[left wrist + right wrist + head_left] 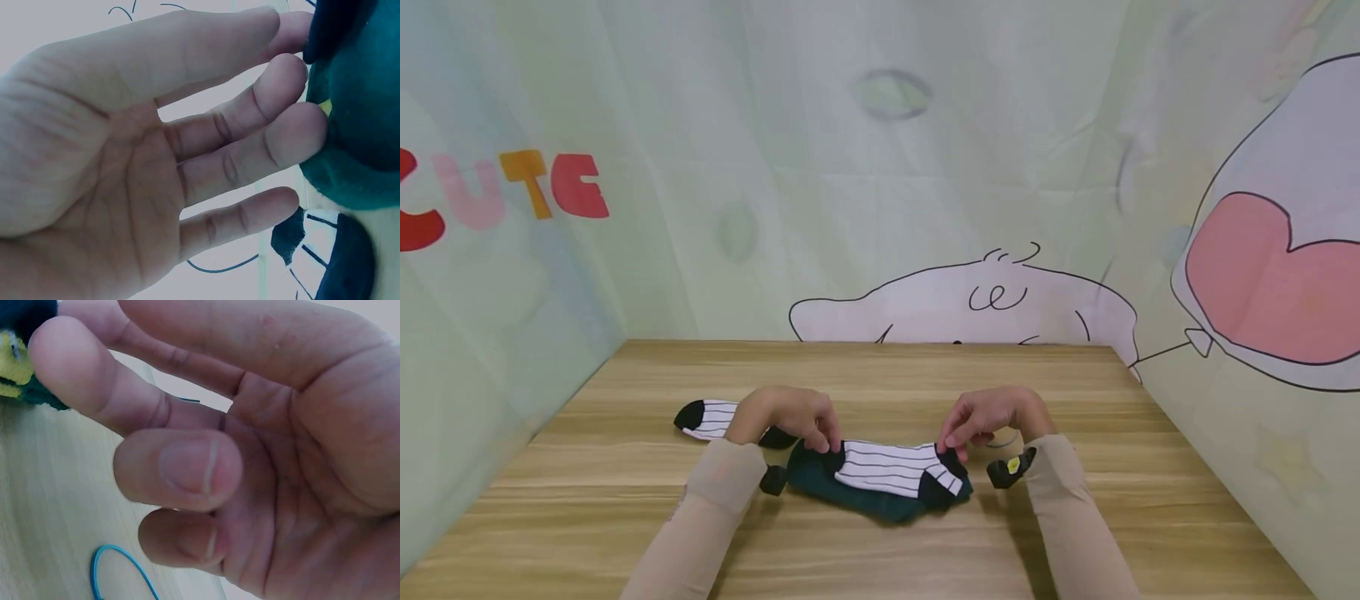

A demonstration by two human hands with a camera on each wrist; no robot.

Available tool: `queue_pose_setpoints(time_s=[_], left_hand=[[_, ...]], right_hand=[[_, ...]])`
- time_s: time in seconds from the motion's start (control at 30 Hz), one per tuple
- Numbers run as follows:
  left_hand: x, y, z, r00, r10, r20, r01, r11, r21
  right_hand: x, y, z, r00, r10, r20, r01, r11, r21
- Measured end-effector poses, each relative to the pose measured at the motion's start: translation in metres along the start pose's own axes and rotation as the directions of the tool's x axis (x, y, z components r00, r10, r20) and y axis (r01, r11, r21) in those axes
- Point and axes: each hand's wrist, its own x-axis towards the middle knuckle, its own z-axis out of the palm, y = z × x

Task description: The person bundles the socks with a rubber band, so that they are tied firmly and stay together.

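A white ankle sock (883,467) with thin dark stripes and black ends lies across a dark green sock (876,500) on the table. At its left black end, my left hand (797,417) pinches the fabric between thumb and index finger. My right hand (985,417) pinches the black part at the other end, its last fingers curled in. The left wrist view shows thumb and index at the dark fabric (340,25), with other fingertips beside the green sock (369,125). Green fabric with a yellow patch (15,359) shows beyond the right fingertips.
Another striped sock (709,419) lies behind my left wrist, partly hidden by it. A thin blue loop (122,550) rests on the wooden table (880,567) near my right hand. Printed curtains (880,208) stand along the table's back and sides.
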Motion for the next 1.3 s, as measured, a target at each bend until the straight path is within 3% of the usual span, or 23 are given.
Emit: queue_pose_setpoints(time_s=[0.33, 0.47, 0.6, 0.73, 0.97, 1.3], left_hand=[[-0.008, -0.003, -0.003, 0.999, 0.046, -0.018, -0.046, 0.999, 0.024], [-0.012, -0.005, -0.006, 0.998, 0.060, -0.024, -0.059, 0.998, 0.028], [-0.017, -0.009, -0.009, 0.996, 0.081, -0.023, -0.081, 0.997, 0.007], [-0.022, -0.013, -0.013, 0.995, 0.091, -0.030, -0.092, 0.995, -0.040], [-0.037, -0.020, -0.020, 0.986, 0.123, -0.111, -0.130, 0.990, -0.055], [-0.054, -0.031, -0.022, 0.974, 0.101, -0.203, -0.125, 0.986, -0.108]], right_hand=[[0.000, -0.001, 0.000, 0.998, -0.063, -0.017, 0.063, 0.998, -0.017], [0.000, -0.003, -0.001, 0.991, -0.130, -0.045, 0.127, 0.990, -0.062], [0.001, -0.006, -0.002, 0.967, -0.231, -0.111, 0.215, 0.967, -0.137], [0.002, -0.010, -0.003, 0.943, -0.280, -0.182, 0.244, 0.949, -0.199], [0.000, -0.016, -0.004, 0.901, -0.312, -0.302, 0.246, 0.940, -0.238], [0.004, -0.025, 0.002, 0.852, -0.337, -0.401, 0.246, 0.933, -0.262]])
